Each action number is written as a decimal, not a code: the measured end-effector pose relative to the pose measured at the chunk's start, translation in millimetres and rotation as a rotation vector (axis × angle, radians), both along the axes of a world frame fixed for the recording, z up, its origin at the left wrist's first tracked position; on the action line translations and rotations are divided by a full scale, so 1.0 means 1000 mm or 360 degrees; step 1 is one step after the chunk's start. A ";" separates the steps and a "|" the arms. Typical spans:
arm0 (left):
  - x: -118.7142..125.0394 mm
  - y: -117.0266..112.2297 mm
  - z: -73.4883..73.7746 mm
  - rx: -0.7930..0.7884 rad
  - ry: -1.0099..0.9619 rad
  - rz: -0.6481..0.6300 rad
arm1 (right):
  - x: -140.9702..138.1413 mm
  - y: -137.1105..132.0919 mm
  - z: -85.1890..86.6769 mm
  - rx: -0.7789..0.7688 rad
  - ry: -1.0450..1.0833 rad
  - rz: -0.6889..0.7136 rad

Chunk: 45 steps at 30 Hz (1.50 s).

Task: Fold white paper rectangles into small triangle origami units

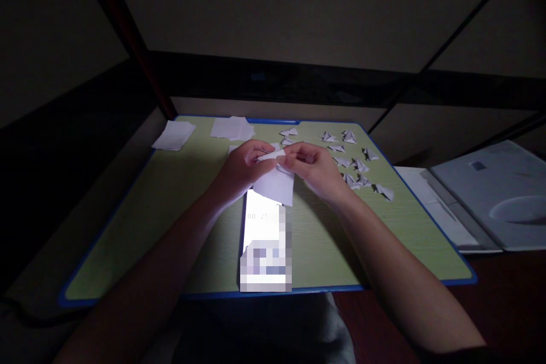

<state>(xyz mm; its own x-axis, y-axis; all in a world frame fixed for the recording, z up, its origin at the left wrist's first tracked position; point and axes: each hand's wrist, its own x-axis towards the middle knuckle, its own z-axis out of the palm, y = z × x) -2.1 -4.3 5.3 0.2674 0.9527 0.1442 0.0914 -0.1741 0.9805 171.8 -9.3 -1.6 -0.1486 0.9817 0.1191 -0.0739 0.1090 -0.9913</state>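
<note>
Between both hands is a sheet of white paper [275,185], its upper edge folded or bent where the fingers pinch it. My left hand [249,162] is closed on its upper left part, thumb in front. My right hand [313,166] pinches the upper right part between thumb and fingers. The paper's lower part hangs over the top of a lit phone [260,224], which lies on the green table [170,227]. Several small folded paper pieces [350,136] are scattered to the right of my right hand. Part of another white sheet shows behind my left hand.
Stacks of white paper squares lie at the back left, one near the corner [173,135] and one closer to the middle [230,128]. The table has a blue rim [426,283]. Right of it stands an open white box [495,193]. Dark panelled walls enclose the back and left.
</note>
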 end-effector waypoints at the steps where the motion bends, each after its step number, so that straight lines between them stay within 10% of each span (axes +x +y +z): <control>1: 0.000 0.000 0.000 0.0010 0.0063 0.0012 | 0.000 0.000 0.000 0.0024 -0.0017 -0.0017; 45: -0.003 -0.003 0.005 0.0125 0.0403 -0.0082 | -0.003 -0.006 0.008 0.0067 -0.0173 -0.0062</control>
